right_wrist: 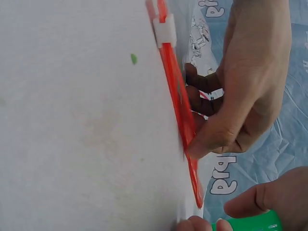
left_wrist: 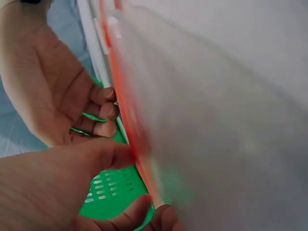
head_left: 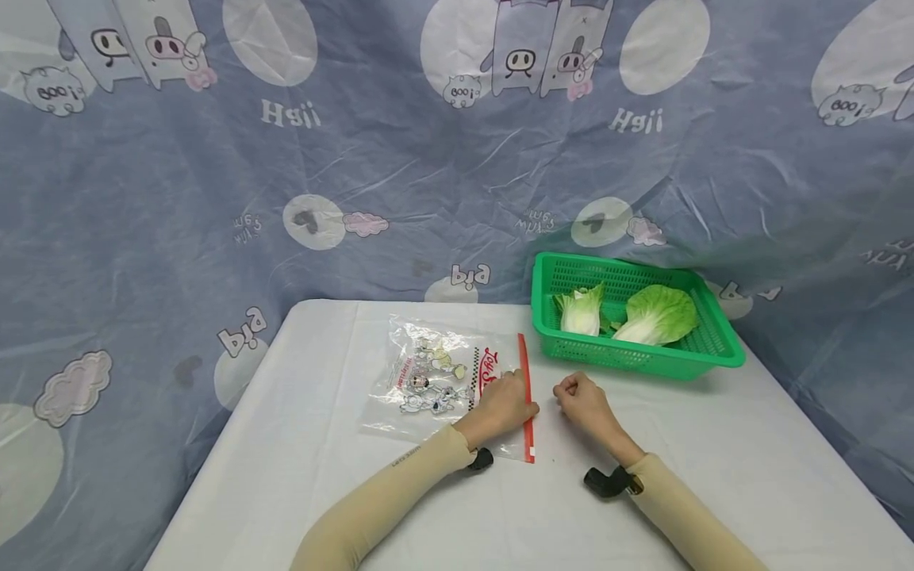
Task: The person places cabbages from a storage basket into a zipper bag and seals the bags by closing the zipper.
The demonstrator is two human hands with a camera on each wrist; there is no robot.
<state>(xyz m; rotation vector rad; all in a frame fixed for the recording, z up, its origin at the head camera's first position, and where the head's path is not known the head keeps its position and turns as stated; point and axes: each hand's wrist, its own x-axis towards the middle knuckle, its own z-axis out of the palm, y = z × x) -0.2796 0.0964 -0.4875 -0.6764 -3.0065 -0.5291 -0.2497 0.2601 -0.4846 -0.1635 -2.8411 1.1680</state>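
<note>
A clear plastic zip bag with cartoon prints and a red zip strip lies flat on the table. My left hand pinches the red strip near its middle, with the thumb on the outer side in the right wrist view. A white slider sits toward one end of the strip. Just right of the bag, my right hand hovers with loosely curled fingers and nothing visible in them. The left wrist view shows its fingertips close beside the strip; whether they touch it is unclear.
Behind my right hand stands a green perforated basket. It holds a pale leafy vegetable piece and a larger green leaf. A tiny green scrap lies on the white table. A patterned curtain hangs behind.
</note>
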